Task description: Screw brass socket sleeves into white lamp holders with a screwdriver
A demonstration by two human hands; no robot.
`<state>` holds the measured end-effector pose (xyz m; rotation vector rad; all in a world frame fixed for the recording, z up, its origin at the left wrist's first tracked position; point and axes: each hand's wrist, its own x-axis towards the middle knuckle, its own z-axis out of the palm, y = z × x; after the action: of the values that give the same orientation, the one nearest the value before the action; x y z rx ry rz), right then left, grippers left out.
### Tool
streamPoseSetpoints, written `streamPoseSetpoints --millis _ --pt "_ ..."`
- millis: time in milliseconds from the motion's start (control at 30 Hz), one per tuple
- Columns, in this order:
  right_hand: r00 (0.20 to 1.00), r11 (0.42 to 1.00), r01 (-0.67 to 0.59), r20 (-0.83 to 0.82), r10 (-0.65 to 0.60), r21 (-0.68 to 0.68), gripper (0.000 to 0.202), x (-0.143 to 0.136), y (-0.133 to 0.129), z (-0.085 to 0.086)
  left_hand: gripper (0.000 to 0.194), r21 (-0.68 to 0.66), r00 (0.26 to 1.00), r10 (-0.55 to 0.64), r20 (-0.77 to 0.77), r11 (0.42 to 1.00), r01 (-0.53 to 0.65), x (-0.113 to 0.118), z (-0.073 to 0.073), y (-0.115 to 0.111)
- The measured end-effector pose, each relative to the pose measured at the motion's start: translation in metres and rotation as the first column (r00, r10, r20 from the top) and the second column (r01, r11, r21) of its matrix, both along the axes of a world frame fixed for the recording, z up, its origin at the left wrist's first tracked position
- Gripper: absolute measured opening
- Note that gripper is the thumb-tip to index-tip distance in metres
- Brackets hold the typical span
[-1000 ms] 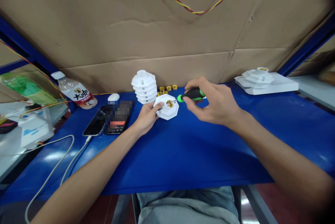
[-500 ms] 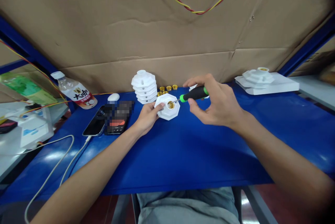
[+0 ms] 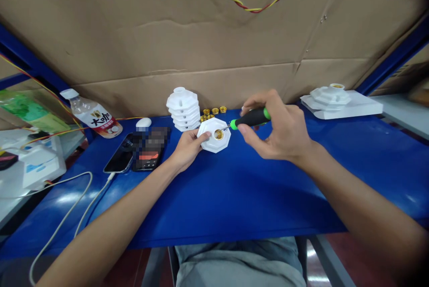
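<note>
Nearest: grey-blue trousers [image 3: 234, 262] under the front edge of the blue table [image 3: 231, 197]. White charging cable [image 3: 91, 183] loops over the table's left side and plugs into the dark phone [image 3: 119, 155]; a second phone [image 3: 150, 150], screen lit and partly pixelated, lies right beside it.

Left hand [image 3: 188, 147] pinches the near-left rim of a white octagonal lampholder [image 3: 214, 145], thumb on top. Lampholder is mid-table, in front of the stack, mouth tilted up toward the camera — gold threaded sleeve [image 3: 219, 134] visible inside.

Right hand [image 3: 279, 128] pinches a black-and-green screwdriver [image 3: 252, 118] between thumb and fingers. Shaft angles down-left into the sleeve's mouth; can't tell what the tip bears on.

Behind: stack of white octagonal lampholders [image 3: 183, 110], with loose gold threaded sleeves [image 3: 215, 111] just to its right. Left side — white rounded case [image 3: 143, 122], leaning drink bottle [image 3: 97, 119], white power strip [image 3: 43, 166], green bottle [image 3: 28, 110]. Far right: more lampholders [image 3: 330, 97] on a flat white box [image 3: 362, 106].

Back: cardboard panel [image 3: 150, 41], red-yellow twisted wire [image 3: 253, 10] drooping across its top.
</note>
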<state>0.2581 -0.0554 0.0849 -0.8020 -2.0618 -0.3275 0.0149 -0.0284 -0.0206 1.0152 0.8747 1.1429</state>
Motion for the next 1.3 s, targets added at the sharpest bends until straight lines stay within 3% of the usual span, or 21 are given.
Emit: streamPoseSetpoints --millis 67,200,367,467,533,733,1000,1300 --pt "0.999 0.999 -0.037 0.004 0.038 -0.020 0.031 0.001 -0.001 0.001 0.034 0.001 1.000 0.007 -0.006 1.000 -0.007 0.000 0.001 -0.001" --pt "0.998 0.991 0.047 0.042 -0.052 0.122 0.026 0.001 -0.002 0.000 0.033 0.035 0.999 0.014 -0.034 0.999 -0.013 0.000 -0.001 -0.001" --pt "0.994 0.998 -0.067 0.082 0.067 -0.005 0.028 0.001 -0.003 -0.002 0.034 0.042 0.999 0.022 -0.037 0.999 -0.020 -0.001 -0.003 0.001" --pt "0.995 0.994 0.024 0.091 -0.033 0.102 0.017 -0.001 -0.004 -0.002 0.032 0.053 0.999 0.011 -0.049 0.999 -0.009 -0.001 -0.003 0.001" --pt "0.995 0.988 0.050 0.079 -0.062 0.145 0.020 -0.002 -0.004 -0.001 0.033 0.066 0.998 0.009 -0.055 0.998 -0.006 -0.001 -0.003 0.001" --pt "0.989 0.987 -0.119 0.071 0.127 -0.110 0.035 0.002 -0.006 0.002 0.036 0.032 1.000 0.011 -0.023 0.999 -0.010 0.000 -0.001 0.000" --pt "0.994 0.998 -0.063 -0.084 0.065 0.018 0.033 0.006 -0.008 0.004 0.035 0.019 1.000 -0.011 -0.015 1.000 0.011 -0.001 0.000 0.002" --pt "0.997 0.990 -0.077 0.031 0.074 0.117 0.029 0.006 0.001 -0.007 0.035 0.022 0.999 -0.006 -0.033 1.000 0.007 -0.002 -0.003 0.003"
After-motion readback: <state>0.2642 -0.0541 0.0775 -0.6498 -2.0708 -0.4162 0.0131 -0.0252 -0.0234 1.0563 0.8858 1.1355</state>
